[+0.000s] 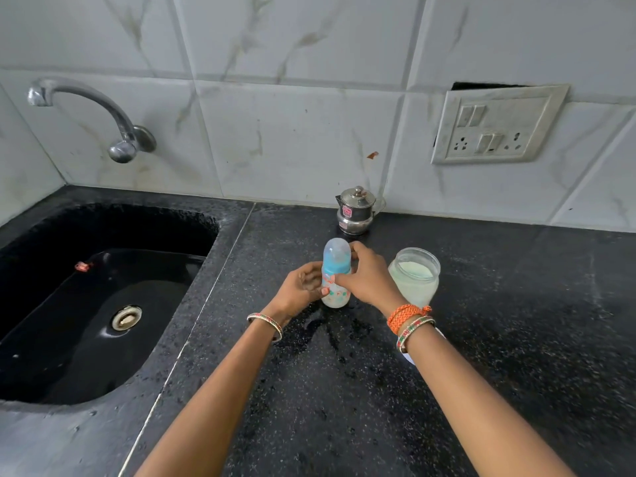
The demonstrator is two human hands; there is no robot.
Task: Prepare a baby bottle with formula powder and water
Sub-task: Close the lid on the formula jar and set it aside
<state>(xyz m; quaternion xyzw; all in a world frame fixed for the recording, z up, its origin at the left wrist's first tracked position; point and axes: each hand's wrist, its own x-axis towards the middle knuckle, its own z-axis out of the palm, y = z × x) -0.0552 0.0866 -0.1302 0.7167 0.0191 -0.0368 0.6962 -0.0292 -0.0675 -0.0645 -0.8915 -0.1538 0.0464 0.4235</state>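
A small baby bottle (pixel 335 256) with a clear cap, a blue collar and a printed body stands upright on the black counter (pixel 499 332). My left hand (pixel 301 289) grips the bottle's lower body from the left. My right hand (pixel 370 275) wraps around the collar and upper body from the right. Just right of my right hand stands an open glass jar (pixel 418 282) holding pale formula powder. A steel lidded pot (pixel 355 211) stands behind the bottle by the wall.
A black sink (pixel 96 304) with a steel drain lies at the left, under a wall tap (pixel 89 115). A switch and socket plate (pixel 495 123) is on the tiled wall at the right. Wet patches mark the counter in front of the bottle.
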